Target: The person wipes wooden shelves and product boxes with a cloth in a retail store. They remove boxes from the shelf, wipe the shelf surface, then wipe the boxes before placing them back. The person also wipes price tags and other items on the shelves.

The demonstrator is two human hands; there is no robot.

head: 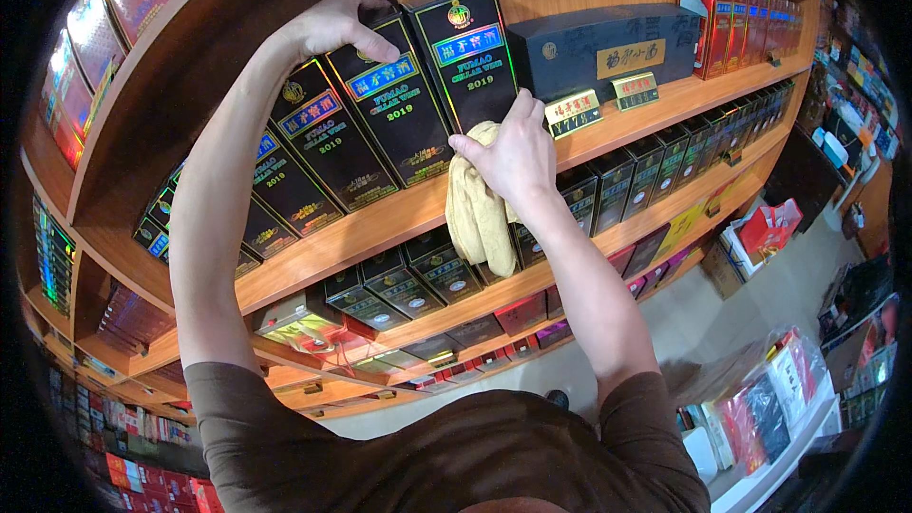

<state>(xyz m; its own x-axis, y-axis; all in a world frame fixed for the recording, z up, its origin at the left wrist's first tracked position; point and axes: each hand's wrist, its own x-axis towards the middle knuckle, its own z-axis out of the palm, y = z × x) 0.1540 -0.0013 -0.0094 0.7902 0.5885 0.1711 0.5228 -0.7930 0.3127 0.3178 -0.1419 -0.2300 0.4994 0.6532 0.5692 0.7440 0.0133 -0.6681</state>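
Observation:
Black Fumao wine cartons stand side by side on a wooden shelf. My left hand [342, 25] reaches over the top of one black wine carton [392, 114], its thumb on the front face; the other fingertips are partly hidden. To the right is a taller-looking black carton [470, 64], its base partly covered. At that carton's lower right corner, my right hand [516, 153] holds a bunched yellow cloth [477, 228]. The fingers touch the carton's side, and the cloth hangs down over the shelf's front edge [413, 203].
Right of the cartons lie a long dark box [577, 50] and two small gold price signs [573, 114] [636, 91]. Red boxes [734, 21] stand farther right. Lower shelves carry more dark cartons [620, 185]. Wrapped goods [769, 399] sit behind, at lower right.

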